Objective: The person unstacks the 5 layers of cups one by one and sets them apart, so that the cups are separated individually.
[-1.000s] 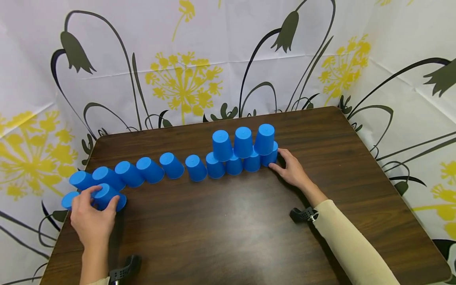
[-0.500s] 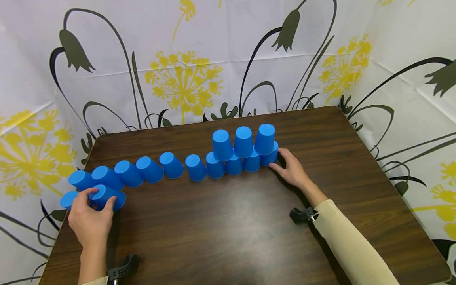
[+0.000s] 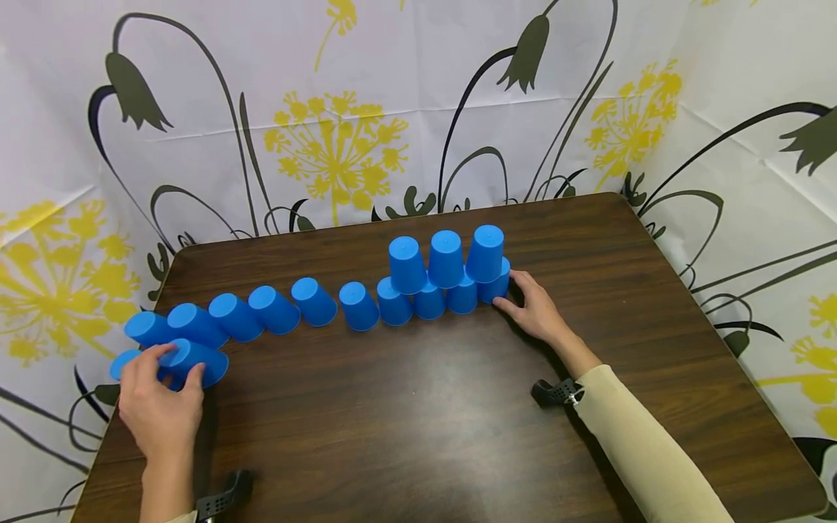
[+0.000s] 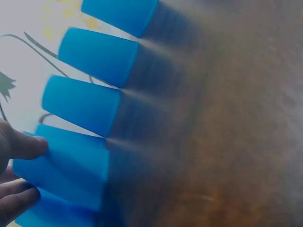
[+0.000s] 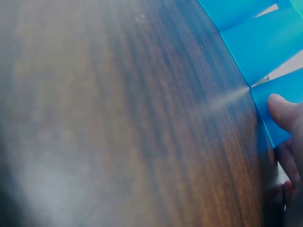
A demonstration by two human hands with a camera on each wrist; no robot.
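In the head view my left hand [image 3: 161,407] grips an upside-down blue cup [image 3: 201,363], thumb on its right side and fingers on its left. Beside it, partly hidden by the fingers, another blue cup [image 3: 123,363] stands at the table's left. The left wrist view shows the thumb [image 4: 39,145] on the gripped cup. My right hand [image 3: 538,312] holds the end blue cup [image 3: 495,283] of the bottom row, thumb at its front and fingers at its right side. Three blue cups [image 3: 446,260] stand upside down on that row's right end.
A long row of upside-down blue cups [image 3: 275,311] runs across the back half of the brown table [image 3: 405,428]. The row's left cups stand just behind my left hand. A white flowered cloth [image 3: 366,58] hangs behind the table.
My left hand has shifted slightly left with the cup in its grip. My right hand stays at the end cup, and the stacked cups have not moved.
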